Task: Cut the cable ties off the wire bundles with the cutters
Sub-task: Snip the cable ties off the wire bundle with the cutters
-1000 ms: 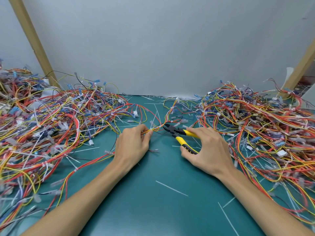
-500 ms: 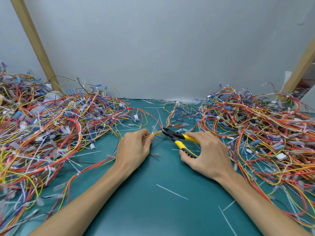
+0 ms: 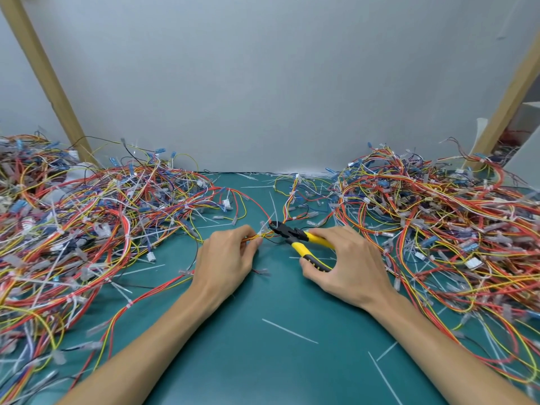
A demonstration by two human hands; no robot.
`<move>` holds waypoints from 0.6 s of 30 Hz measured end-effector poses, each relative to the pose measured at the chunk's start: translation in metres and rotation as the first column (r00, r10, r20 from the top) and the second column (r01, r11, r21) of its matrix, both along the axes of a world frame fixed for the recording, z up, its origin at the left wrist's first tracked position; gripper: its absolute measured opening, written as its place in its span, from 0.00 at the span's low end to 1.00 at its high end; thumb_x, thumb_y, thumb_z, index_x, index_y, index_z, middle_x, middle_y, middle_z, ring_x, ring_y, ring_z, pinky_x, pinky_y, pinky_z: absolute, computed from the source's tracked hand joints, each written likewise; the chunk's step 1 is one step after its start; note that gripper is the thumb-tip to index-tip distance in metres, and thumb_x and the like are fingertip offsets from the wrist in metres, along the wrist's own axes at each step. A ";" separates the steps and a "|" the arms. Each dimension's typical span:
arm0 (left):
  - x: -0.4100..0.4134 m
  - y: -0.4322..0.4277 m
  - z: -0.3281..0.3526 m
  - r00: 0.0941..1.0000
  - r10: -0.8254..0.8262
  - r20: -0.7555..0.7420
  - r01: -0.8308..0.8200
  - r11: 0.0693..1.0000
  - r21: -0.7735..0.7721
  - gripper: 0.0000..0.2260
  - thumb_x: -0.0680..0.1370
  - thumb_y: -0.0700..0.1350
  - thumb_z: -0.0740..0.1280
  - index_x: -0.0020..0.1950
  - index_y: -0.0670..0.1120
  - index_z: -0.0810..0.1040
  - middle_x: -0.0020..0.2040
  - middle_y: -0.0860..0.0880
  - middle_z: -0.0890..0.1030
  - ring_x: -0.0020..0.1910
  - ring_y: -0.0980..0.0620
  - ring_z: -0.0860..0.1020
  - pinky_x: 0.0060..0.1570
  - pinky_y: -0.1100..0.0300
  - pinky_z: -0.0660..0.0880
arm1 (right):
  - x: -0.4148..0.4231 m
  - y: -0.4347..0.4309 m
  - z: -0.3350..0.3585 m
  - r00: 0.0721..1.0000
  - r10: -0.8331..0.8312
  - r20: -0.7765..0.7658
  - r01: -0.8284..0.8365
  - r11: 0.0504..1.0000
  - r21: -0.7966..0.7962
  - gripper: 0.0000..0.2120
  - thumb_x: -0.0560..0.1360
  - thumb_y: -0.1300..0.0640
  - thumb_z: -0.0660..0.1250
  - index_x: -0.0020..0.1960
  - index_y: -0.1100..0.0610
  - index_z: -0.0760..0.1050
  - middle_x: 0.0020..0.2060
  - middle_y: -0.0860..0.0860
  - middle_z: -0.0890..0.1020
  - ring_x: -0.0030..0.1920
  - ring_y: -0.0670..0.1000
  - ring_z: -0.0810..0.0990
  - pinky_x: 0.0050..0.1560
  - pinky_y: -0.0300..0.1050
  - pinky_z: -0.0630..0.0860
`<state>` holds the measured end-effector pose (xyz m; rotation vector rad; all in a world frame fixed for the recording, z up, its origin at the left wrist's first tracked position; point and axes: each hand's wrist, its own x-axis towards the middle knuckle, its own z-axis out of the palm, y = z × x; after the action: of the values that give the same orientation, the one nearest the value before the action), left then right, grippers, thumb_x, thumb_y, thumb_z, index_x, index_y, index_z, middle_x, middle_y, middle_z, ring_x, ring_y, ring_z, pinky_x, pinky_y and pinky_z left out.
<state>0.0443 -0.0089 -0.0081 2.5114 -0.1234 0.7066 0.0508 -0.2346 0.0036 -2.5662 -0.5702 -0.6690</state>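
Green mat lies beneath both of your hands. Your left hand pinches a thin orange-and-yellow wire bundle between the thumb and curled fingertips. A white cable tie stands on the bundle just beyond those fingertips. Your right hand curls round the yellow handles of the cutters, with the thumb on the near handle and the fingers over the far one. The handles are spread. The black nose lies just beside your left fingertips, at the tie; whether the blades touch it cannot be told. A left wire heap and a right wire heap lie outward of each hand. Loose white strips lie on the mat, nearer you than the fingers.
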 end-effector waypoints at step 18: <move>0.002 0.000 0.002 0.981 0.092 -0.169 -0.105 0.992 -0.073 0.10 0.77 0.58 0.66 0.42 0.54 0.79 0.27 0.55 0.76 0.37 0.49 0.75 0.36 0.57 0.70 | 0.006 -0.003 -0.002 0.996 0.081 -0.034 -0.082 0.995 -0.060 0.23 0.72 0.44 0.72 0.65 0.51 0.77 0.55 0.44 0.81 0.56 0.50 0.76 0.50 0.48 0.76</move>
<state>0.0465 -0.0092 -0.0057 2.4988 0.0884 0.5267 0.0567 -0.2376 0.0018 -2.5892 -0.6912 -0.5913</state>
